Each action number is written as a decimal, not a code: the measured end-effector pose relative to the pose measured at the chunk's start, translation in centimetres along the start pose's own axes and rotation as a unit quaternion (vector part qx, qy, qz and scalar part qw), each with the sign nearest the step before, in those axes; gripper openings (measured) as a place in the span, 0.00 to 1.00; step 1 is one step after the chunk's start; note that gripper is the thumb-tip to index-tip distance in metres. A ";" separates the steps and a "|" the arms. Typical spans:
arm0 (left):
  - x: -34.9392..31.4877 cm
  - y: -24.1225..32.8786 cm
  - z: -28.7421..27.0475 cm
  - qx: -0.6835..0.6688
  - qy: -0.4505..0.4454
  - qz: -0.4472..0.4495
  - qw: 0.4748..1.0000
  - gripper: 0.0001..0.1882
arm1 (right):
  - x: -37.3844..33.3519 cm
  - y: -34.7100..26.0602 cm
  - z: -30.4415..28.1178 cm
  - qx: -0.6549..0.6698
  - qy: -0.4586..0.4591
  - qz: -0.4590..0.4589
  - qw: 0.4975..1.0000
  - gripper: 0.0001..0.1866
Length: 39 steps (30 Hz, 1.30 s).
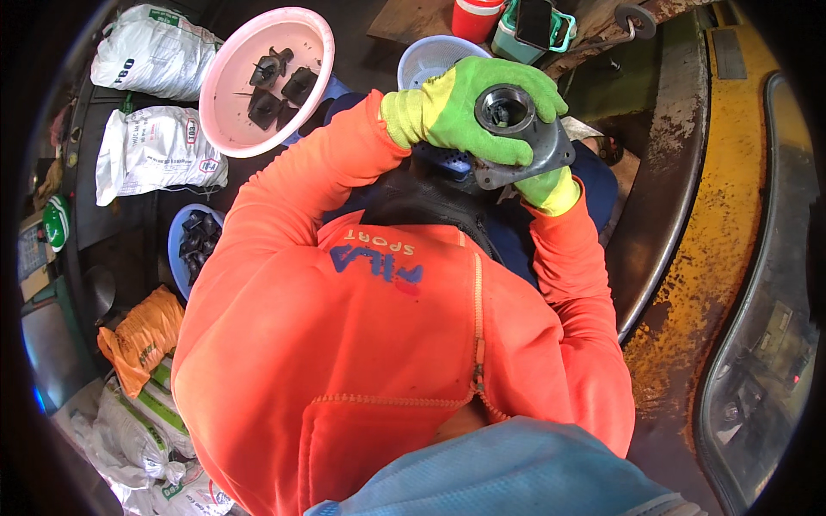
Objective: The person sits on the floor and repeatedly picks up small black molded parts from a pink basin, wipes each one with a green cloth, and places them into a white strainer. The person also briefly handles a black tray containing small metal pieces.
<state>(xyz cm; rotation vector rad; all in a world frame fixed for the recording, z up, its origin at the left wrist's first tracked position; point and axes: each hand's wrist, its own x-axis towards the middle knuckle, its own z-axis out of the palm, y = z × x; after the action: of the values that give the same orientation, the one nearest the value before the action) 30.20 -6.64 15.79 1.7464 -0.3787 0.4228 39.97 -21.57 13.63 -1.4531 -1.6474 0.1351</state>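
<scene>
Both hands wear green gloves with yellow cuffs and hold one dark grey flanged part (548, 148) up in front of me. It has a round collar around an opening and a flat base with holes at its corners. My left hand (482, 107) wraps over the collar, with fingers along the far side and the thumb on the near side. Beneath the base, my right hand (548, 191) grips from the near right; its fingers are mostly hidden by the part. Something small and dark shows inside the opening, too unclear to name.
A pink basin (215, 95) with several dark parts stands at the far left, beside white sacks (159, 155). Nearer is a blue basin (175, 249) of black pieces. A white-blue basket (422, 60) sits behind my left hand. A rusty yellow machine frame (688, 292) borders the right.
</scene>
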 end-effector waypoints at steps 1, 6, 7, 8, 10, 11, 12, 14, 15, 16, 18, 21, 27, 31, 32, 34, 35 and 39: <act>0.0 -0.1 0.0 -0.009 -0.001 -0.004 1.000 0.23 | 0.0 0.0 0.1 0.034 0.000 0.018 0.999 0.34; 0.2 -0.8 -0.2 -0.013 -0.025 0.022 0.999 0.23 | -0.5 0.0 0.4 0.119 0.007 0.072 0.990 0.36; 0.2 -0.9 -0.3 -0.013 -0.035 0.022 0.999 0.23 | -0.7 0.0 0.3 0.120 -0.005 0.086 0.989 0.37; 0.3 -1.0 -0.4 -0.016 -0.041 0.019 0.999 0.23 | -0.9 0.0 0.3 0.120 -0.017 0.099 0.988 0.38; 0.4 -0.9 -0.6 -0.030 -0.063 0.017 0.997 0.24 | -1.3 -0.1 0.3 0.133 -0.033 0.124 0.983 0.37; 0.4 -0.9 -0.7 -0.041 -0.079 0.017 0.996 0.24 | -1.5 -0.2 0.5 0.146 -0.037 0.135 0.979 0.36; 0.5 -0.8 -0.9 -0.045 -0.107 0.013 0.993 0.24 | -1.5 -0.2 0.6 0.148 -0.056 0.133 0.978 0.35; 0.7 -0.8 -1.0 -0.106 -0.141 0.045 0.983 0.23 | -1.6 -0.5 1.0 0.121 -0.071 0.091 0.986 0.35; 1.0 -0.9 -1.0 -0.138 -0.160 0.058 0.976 0.23 | -1.6 -0.7 1.3 0.107 -0.073 0.068 0.989 0.35; 1.2 -0.9 -0.8 -0.173 -0.207 0.055 0.961 0.24 | -1.5 -1.2 1.6 0.070 -0.074 0.048 0.994 0.37; 2.1 -1.1 -0.6 -0.227 -0.273 0.062 0.933 0.26 | -1.2 -2.0 2.1 0.024 -0.042 0.027 0.998 0.37; 3.6 -0.8 -1.5 -0.211 -0.308 0.057 0.926 0.30 | -0.1 -2.3 1.9 -0.027 0.016 0.003 1.000 0.36; 3.2 0.5 -3.8 0.210 -0.009 -0.025 0.977 0.45 | 2.1 1.5 0.1 0.205 0.182 0.073 0.959 0.21; 1.4 -1.3 2.4 -0.009 0.231 -0.068 0.971 0.34 | 1.1 2.2 1.0 0.019 0.100 0.098 0.990 0.20; 1.2 -1.7 2.9 0.051 0.254 -0.008 0.966 0.29 | 1.0 1.9 1.4 0.101 0.116 0.136 0.979 0.22; 1.0 -2.0 3.6 0.101 0.258 0.036 0.960 0.27 | 0.7 1.0 2.1 0.291 0.171 0.234 0.912 0.25; 1.0 -1.9 3.5 0.126 0.258 0.058 0.956 0.26 | 0.7 0.6 2.1 0.311 0.188 0.199 0.910 0.24; 0.7 0.0 2.2 0.127 0.164 0.089 0.974 0.26 | 1.1 -0.4 0.4 0.150 0.117 0.125 0.974 0.21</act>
<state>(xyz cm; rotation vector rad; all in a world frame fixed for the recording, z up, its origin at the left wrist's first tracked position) 30.98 -8.80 15.69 1.8537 -0.2513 0.9091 39.53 -20.59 14.28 -1.3785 -1.1945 0.3274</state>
